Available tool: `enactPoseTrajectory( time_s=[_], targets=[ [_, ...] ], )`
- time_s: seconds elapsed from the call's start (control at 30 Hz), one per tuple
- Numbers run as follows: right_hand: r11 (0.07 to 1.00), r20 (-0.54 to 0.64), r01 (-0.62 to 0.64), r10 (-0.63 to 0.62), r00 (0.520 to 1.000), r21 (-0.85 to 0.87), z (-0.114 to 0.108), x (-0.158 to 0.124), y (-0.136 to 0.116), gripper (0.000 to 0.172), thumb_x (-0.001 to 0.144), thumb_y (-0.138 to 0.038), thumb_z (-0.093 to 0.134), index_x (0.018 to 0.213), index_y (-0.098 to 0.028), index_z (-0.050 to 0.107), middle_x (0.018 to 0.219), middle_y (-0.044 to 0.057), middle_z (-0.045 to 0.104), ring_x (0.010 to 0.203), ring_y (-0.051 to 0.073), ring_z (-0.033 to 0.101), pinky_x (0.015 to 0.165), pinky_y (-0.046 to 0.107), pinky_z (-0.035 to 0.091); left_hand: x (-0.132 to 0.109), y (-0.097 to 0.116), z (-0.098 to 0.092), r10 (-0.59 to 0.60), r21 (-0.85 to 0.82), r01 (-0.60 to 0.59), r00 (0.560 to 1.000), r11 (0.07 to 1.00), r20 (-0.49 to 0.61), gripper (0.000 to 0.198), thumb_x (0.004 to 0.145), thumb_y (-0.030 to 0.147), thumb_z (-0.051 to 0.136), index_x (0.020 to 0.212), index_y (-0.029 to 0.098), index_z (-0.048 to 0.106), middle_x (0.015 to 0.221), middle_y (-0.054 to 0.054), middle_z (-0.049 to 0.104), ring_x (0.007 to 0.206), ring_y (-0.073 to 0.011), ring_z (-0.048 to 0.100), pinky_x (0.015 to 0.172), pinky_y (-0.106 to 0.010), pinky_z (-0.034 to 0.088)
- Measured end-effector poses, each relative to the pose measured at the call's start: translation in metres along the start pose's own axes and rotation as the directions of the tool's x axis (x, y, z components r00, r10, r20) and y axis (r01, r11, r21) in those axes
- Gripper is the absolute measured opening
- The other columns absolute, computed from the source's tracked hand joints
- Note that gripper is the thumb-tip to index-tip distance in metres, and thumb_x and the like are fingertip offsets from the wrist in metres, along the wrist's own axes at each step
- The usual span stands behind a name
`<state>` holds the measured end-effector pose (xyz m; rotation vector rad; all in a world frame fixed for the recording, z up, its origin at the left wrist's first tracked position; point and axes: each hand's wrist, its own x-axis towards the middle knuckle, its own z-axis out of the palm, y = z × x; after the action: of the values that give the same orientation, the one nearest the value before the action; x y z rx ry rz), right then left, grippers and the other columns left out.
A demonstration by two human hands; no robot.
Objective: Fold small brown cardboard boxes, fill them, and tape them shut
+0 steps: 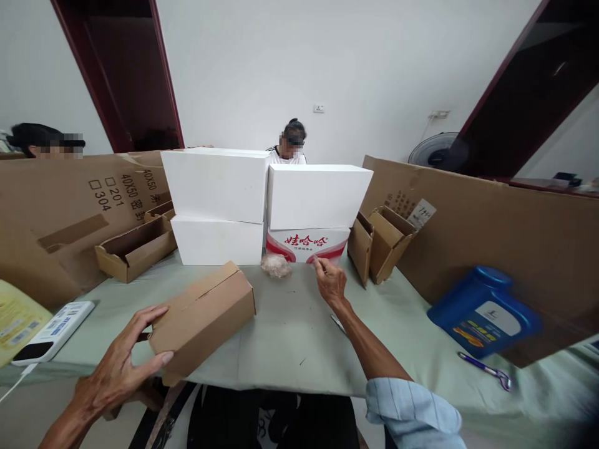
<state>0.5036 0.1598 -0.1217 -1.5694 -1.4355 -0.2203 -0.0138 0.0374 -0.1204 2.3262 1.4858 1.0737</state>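
Observation:
My left hand grips the near end of a closed brown cardboard box that lies on the table near its front edge, fingers wrapped round the box's corner. My right hand is stretched forward across the table, fingers curled together, close to the lower front of a red-and-white printed carton. What its fingertips pinch, if anything, is too small to tell. A small crumpled clear plastic wad lies just left of that hand.
Three plain white boxes are stacked at the back. Open cardboard trays sit at the left and right. A blue jug, a purple razor, a white device and tall cardboard walls surround the table. Two people sit behind.

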Motion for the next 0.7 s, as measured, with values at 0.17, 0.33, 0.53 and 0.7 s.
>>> enactPoseTrajectory(
  time_s=[0.17, 0.33, 0.53, 0.7],
  targets=[
    [0.983, 0.085, 0.130, -0.119, 0.989, -0.127, 0.037, 0.019, -0.011, 0.035, 0.105, -0.035, 0.048, 0.098, -0.019, 0.078, 0.099, 0.012, 0.079, 0.089, 0.022, 0.066, 0.074, 0.029, 0.037, -0.012, -0.011, 0.012, -0.051, 0.002, 0.051, 0.999, 0.999, -0.009, 0.065, 0.089, 0.058, 0.068, 0.145, 0.028, 0.055, 0.150, -0.012, 0.060, 0.134, -0.0368, 0.064, 0.099, -0.043, 0.063],
    [0.954, 0.154, 0.196, -0.164, 0.974, -0.228, 0.072, 0.028, -0.018, 0.031, 0.106, -0.027, 0.050, 0.093, -0.018, 0.077, 0.094, 0.011, 0.077, 0.086, 0.022, 0.062, 0.072, 0.030, 0.033, -0.020, -0.009, 0.017, -0.072, -0.026, 0.072, 0.997, 0.997, -0.005, 0.063, 0.092, 0.056, 0.067, 0.147, 0.029, 0.052, 0.153, -0.013, 0.056, 0.140, -0.0376, 0.059, 0.102, -0.046, 0.062],
    [0.918, 0.256, 0.286, -0.217, 0.942, -0.275, 0.101, 0.016, -0.024, 0.030, 0.106, -0.025, 0.050, 0.093, -0.018, 0.076, 0.095, 0.011, 0.075, 0.090, 0.022, 0.061, 0.075, 0.031, 0.034, -0.021, 0.007, 0.015, -0.147, -0.062, 0.147, 0.989, 0.987, 0.002, 0.064, 0.091, 0.056, 0.068, 0.147, 0.030, 0.052, 0.156, -0.013, 0.052, 0.144, -0.0391, 0.054, 0.102, -0.048, 0.063],
    [0.894, 0.317, 0.344, -0.251, 0.915, -0.287, 0.113, 0.004, -0.031, 0.031, 0.107, -0.026, 0.049, 0.094, -0.018, 0.076, 0.097, 0.010, 0.072, 0.089, 0.021, 0.059, 0.077, 0.031, 0.036, -0.022, 0.014, 0.014, -0.185, -0.074, 0.185, 0.983, 0.980, 0.009, 0.062, 0.092, 0.058, 0.067, 0.146, 0.031, 0.053, 0.158, -0.012, 0.051, 0.144, -0.0380, 0.054, 0.102, -0.047, 0.062]
  ],
)
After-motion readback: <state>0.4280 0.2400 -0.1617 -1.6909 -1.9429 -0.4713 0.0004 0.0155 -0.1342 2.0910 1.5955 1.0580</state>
